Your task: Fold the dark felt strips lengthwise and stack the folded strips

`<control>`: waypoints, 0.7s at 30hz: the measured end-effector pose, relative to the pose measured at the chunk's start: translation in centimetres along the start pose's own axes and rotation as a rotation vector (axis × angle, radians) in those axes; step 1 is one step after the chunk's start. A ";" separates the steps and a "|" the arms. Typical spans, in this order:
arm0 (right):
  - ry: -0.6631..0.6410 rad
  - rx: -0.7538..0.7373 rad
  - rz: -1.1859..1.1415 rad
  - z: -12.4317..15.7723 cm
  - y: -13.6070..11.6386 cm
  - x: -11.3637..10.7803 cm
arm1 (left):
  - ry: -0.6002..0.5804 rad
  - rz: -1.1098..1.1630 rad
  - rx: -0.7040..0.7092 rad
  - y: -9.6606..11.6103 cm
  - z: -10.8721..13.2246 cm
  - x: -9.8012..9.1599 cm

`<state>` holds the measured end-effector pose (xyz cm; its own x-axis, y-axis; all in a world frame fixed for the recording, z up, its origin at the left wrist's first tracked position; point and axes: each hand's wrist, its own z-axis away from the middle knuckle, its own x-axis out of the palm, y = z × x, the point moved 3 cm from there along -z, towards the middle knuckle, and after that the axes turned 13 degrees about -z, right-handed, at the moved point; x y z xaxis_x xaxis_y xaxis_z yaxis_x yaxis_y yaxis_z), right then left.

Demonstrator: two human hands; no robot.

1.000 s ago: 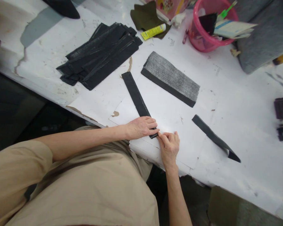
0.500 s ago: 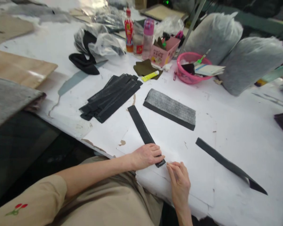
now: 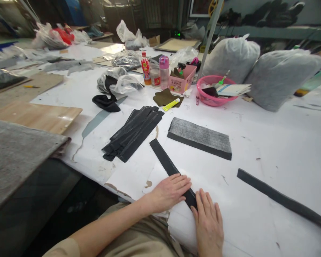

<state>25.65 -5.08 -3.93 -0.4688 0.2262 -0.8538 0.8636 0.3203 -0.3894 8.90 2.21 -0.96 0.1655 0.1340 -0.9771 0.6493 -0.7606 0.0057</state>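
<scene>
A long black strip (image 3: 167,161) lies on the white table (image 3: 270,142), running away from me. My left hand (image 3: 169,191) lies flat and open over its near end. My right hand (image 3: 208,221) rests flat beside it, fingers stretched out, fingertips at the strip's near end. To the right a second black strip (image 3: 280,198) lies alone. Beyond them sit a grey felt stack (image 3: 200,137) and a pile of black strips (image 3: 133,132).
At the back stand a pink basin (image 3: 212,91), a pink box (image 3: 183,80), bottles (image 3: 146,67), a yellow glue tube (image 3: 171,104), a dark cloth (image 3: 105,101) and grey bags (image 3: 280,76). A wooden board (image 3: 37,116) and grey felt (image 3: 13,157) lie left.
The camera has tilted up, bringing the back of the room into view. My right hand went from a pinch at the strip's end to lying flat; my left hand flattened on the strip.
</scene>
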 end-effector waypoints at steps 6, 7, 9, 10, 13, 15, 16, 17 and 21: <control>-0.003 0.039 0.017 0.0 -0.1 0.0 | -0.084 -0.045 -0.151 -4.2 1.1 -0.2; -0.001 0.042 0.022 0.0 -0.1 0.0 | -0.091 -0.057 -0.172 -4.8 1.3 -0.1; -0.002 0.049 0.030 0.0 -0.2 0.0 | -0.097 -0.084 -0.209 -6.2 1.5 0.0; -0.005 0.055 0.030 0.0 -0.2 -0.1 | -0.101 -0.096 -0.220 -6.9 1.7 0.0; -0.017 0.079 0.017 0.0 -0.3 -0.1 | -0.105 -0.133 -0.242 -9.1 1.9 -0.1; -0.030 0.094 0.010 0.0 -0.4 -0.2 | -0.109 -0.154 -0.267 -10.8 2.0 -0.1; -0.037 0.101 0.008 -0.1 -0.5 -0.3 | -0.112 -0.162 -0.284 -11.6 2.1 -0.1; -0.046 0.108 0.007 -0.1 -0.6 -0.3 | -0.118 -0.168 -0.301 -12.5 2.1 0.0; -0.071 0.142 0.003 -0.3 -0.9 -0.6 | -0.141 -0.186 -0.387 -15.2 2.2 0.6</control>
<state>25.09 -5.25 -2.93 -0.4562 0.1594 -0.8755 0.8849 0.1853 -0.4274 -2.54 12.43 -2.09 -0.0662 0.1375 -0.9883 0.8924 -0.4349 -0.1203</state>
